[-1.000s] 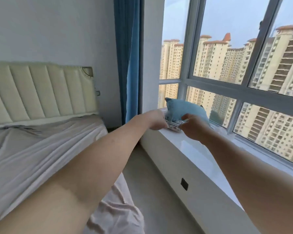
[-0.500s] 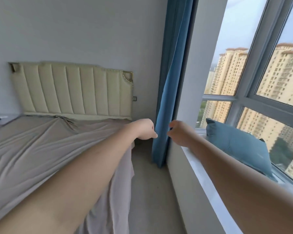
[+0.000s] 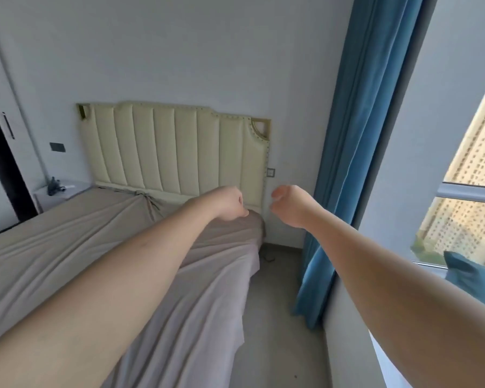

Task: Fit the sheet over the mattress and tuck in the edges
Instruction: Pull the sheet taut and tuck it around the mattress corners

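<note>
Head view: your left hand (image 3: 226,203) and right hand (image 3: 291,205), both curled and holding nothing, hover mid-frame; wrinkled sheet (image 3: 95,242) lies below left, untouched.

Two bare arms reach out over a bed

The left hand (image 3: 230,203) and right hand (image 3: 290,204), fingers curled and holding nothing, hover above the wrinkled beige sheet (image 3: 95,242) before a cream padded headboard (image 3: 174,152), blue curtain (image 3: 356,135) alongside.
</note>
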Available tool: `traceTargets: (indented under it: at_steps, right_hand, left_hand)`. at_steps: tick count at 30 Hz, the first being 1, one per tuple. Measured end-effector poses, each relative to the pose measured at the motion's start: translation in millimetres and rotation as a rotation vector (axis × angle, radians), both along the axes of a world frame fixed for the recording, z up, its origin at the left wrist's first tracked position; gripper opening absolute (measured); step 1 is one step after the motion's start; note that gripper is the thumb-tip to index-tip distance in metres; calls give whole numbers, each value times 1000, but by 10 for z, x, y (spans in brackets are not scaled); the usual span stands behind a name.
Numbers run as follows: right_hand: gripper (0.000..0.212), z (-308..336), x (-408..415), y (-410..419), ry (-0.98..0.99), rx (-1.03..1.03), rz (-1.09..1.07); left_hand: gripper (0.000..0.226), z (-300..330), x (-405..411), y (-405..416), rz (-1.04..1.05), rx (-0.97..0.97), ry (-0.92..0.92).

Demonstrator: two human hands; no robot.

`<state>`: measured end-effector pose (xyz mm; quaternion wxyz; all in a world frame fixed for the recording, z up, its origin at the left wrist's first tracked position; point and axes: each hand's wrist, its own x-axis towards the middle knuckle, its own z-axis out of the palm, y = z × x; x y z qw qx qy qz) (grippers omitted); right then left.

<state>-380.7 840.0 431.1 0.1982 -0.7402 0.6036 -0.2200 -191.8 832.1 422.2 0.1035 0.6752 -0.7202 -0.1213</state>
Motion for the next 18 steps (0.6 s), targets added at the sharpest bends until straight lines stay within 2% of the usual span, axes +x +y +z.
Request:
traceTargets:
  at_steps: [2, 9, 12, 18]
  right_hand:
    - [44, -29, -19, -352, -6, 14, 30]
    - [36, 41, -123, -2690, 27, 28, 134]
    - [34, 33, 145, -3652, 60, 46, 188]
    - [30, -536, 913, -5482, 83, 107, 270]
  left_hand:
    - [25, -42, 94, -309, 37, 29, -7]
    - [20, -139, 125, -2344, 223, -29, 65]
    - [18, -190, 339, -3112, 296, -51, 85]
    - [16, -681, 1118, -4755, 427, -55, 108]
